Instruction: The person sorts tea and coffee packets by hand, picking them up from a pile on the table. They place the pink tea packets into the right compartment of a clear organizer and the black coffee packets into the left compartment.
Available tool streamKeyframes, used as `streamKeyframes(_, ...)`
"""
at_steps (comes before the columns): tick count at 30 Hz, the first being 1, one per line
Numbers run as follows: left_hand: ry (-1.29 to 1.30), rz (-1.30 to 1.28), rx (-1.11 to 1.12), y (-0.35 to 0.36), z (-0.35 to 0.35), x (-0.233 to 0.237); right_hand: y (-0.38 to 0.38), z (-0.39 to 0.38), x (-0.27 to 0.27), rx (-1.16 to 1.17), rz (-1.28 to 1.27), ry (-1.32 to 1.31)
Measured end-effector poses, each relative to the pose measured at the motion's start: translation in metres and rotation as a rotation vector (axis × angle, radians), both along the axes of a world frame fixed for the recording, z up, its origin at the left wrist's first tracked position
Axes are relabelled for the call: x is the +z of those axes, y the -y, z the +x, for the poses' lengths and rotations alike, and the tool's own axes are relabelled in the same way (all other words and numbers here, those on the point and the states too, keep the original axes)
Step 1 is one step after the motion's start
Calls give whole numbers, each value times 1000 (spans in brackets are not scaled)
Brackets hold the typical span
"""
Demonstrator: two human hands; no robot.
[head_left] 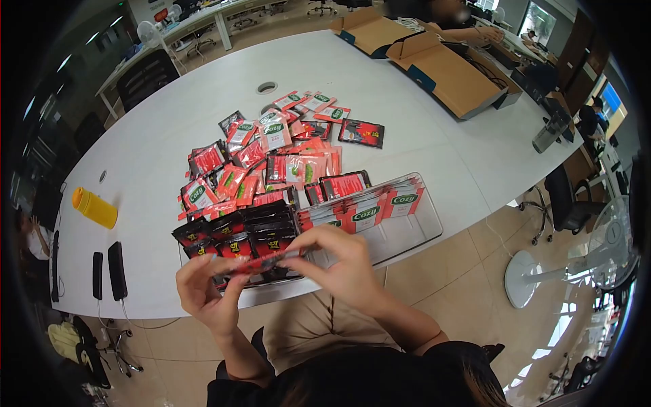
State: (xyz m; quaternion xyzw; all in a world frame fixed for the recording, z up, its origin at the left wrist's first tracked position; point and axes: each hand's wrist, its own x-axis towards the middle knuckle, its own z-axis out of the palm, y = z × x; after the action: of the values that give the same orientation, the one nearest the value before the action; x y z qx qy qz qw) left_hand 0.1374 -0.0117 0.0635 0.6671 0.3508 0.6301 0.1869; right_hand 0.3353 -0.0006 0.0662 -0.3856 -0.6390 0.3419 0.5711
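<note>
Left hand: I see my left hand (203,288) clenched on the near end of a thin red and black foil sachet (261,262), thumb and fingers pinching it.
Right hand: my right hand (346,261) grips the other end of the same sachet, fingers curled over its top edge.
Held sachet: it lies roughly level between both hands, just above the near edge of the tray.
Tray: a clear plastic tray (424,234) sits at the bench's near edge, right under my hands.
Tray, left part: black and red sachets (237,234) stand packed in rows.
Tray, right part: white and red sachets with green labels (369,210) lean in a row; the far right end is bare.
Beyond the tray: a loose heap of red sachets (271,156) is spread out, touching the tray's far side.
Bench: a white bench (169,115) carries all of it.
Far left: a yellow cylindrical container (95,208) lies on its side, with two black phones (108,271) nearer me.
Far right: open cardboard boxes (447,78) stand well apart from the heap.
</note>
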Motion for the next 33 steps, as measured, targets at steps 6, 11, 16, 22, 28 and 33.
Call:
streamKeyframes(6, -53, -97, 157, -7, -9, -2, -11, 16, 10, -184, -20, -98)
streamKeyframes(11, -246, -111, 294, -15, -27, 0, -18, 19, 26, -124, 22, 79)
streamKeyframes(16, -599, -180, 161, -26, -21, 20, -19, 1, 26, 15, 97, 398)
streamKeyframes(22, -958, -225, 113, -33, -6, 26, -20, -14, 16, 57, 421, 1023)
streamKeyframes(28, -996, -256, 218, -36, 5, 21, -31, -34, 6, -161, 457, 1149)
streamKeyframes(33, -975, -232, 248, -42, -1, 8, -41, -34, 7, -6, 294, 1291)
